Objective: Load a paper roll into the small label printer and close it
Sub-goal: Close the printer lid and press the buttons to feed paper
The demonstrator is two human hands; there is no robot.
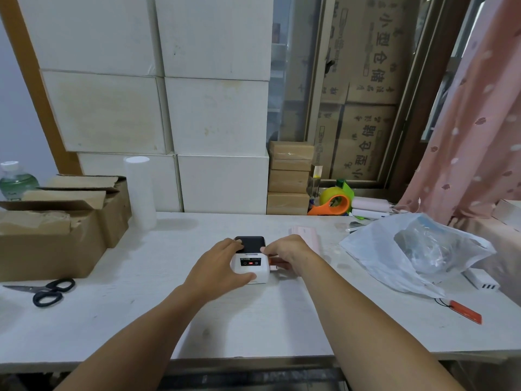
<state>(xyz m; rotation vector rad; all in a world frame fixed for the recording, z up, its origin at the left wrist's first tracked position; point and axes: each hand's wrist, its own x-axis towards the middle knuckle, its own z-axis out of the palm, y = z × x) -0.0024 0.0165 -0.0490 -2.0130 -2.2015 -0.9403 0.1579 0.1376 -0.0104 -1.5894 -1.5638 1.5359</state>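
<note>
The small label printer [250, 259] is held at mid-table between both hands — the left hand [218, 268] wrapped around its near-left side, the right hand [284, 253] pressed against its right edge; its dark lid [250, 244], apparently closed, faces away.

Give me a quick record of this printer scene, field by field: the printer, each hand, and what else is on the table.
printer: small white label printer with dark lid, mid-table, red light on its front panel
lid: looks down; whether latched cannot be told
left hand: gripping the printer's left side, thumb at its front corner
right hand: at the printer's right side, fingertips on its top edge
scissors: left, lying flat
cardboard box: far left, flaps open
plastic bag: right
tape dispenser: back, orange and green
</note>
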